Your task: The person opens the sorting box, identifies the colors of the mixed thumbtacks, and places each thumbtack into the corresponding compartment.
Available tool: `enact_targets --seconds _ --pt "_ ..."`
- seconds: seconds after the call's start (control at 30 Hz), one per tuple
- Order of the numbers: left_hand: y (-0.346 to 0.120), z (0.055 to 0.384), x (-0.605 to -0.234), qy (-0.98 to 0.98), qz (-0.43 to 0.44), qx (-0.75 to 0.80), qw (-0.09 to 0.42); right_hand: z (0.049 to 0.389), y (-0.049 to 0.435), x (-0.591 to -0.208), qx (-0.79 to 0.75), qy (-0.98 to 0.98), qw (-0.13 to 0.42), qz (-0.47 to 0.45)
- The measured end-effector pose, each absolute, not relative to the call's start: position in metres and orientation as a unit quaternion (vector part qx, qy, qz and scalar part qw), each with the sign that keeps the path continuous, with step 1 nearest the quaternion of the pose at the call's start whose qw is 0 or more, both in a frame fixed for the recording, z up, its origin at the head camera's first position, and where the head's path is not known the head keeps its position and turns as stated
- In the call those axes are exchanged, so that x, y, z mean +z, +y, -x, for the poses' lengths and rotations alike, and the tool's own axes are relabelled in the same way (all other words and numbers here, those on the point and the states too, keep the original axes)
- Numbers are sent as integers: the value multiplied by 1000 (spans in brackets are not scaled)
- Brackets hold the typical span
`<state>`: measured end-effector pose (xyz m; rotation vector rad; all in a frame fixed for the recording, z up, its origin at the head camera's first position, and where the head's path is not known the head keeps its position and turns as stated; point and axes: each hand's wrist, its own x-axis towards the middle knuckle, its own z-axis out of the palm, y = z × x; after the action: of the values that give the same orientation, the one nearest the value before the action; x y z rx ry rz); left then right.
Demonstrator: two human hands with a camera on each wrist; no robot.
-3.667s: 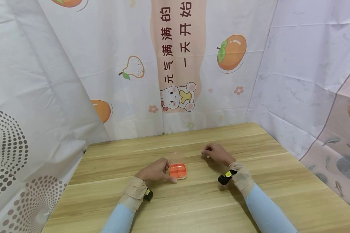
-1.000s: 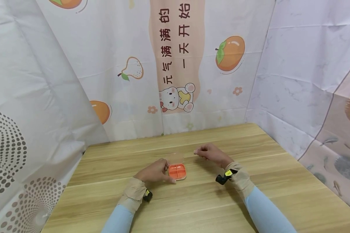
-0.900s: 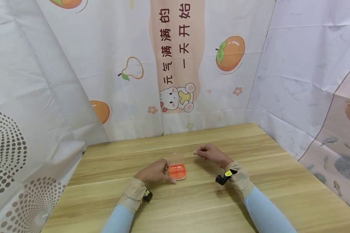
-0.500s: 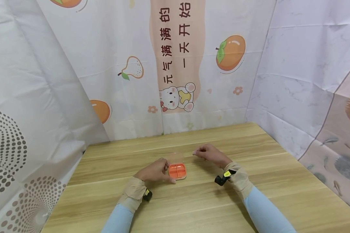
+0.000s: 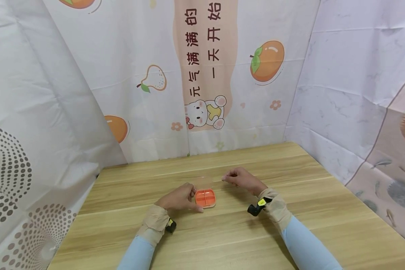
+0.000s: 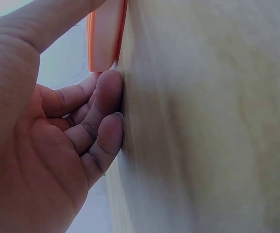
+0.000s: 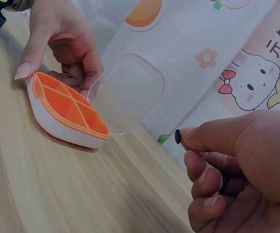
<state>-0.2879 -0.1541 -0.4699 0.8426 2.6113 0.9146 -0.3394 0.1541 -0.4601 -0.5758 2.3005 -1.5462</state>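
An orange and white pill box (image 5: pixel 205 198) with four-way dividers lies on the table, its clear lid (image 7: pixel 128 92) swung back. No contents show in its visible compartments. My left hand (image 5: pixel 179 197) holds the box at its left end, thumb at the near corner and fingers on the far side; in the left wrist view the fingertips (image 6: pixel 110 133) rest on the table. Right of the box, above the table, my right hand (image 5: pixel 244 179) pinches a small black disc (image 7: pixel 178 136) between thumb and index finger. Its other fingers are curled, with something dark partly hidden among them.
The wood-grain table (image 5: pixel 202 240) runs back to a printed curtain (image 5: pixel 155 112); more curtains hang at the left and right (image 5: pixel 341 93). A black wrist camera (image 5: pixel 254 210) is strapped to the right wrist, another camera (image 5: pixel 170 225) to the left.
My right hand has moved left toward the pill box, and its fingers have drawn together; small pale bits seen at them earlier no longer show. My left hand and the box have stayed put.
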Motion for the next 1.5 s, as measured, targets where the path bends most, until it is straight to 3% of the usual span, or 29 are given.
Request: enact_targets --seconds 1.5 --pt "-154 289 -469 896 -281 318 130 326 129 -466 -500 822 148 227"
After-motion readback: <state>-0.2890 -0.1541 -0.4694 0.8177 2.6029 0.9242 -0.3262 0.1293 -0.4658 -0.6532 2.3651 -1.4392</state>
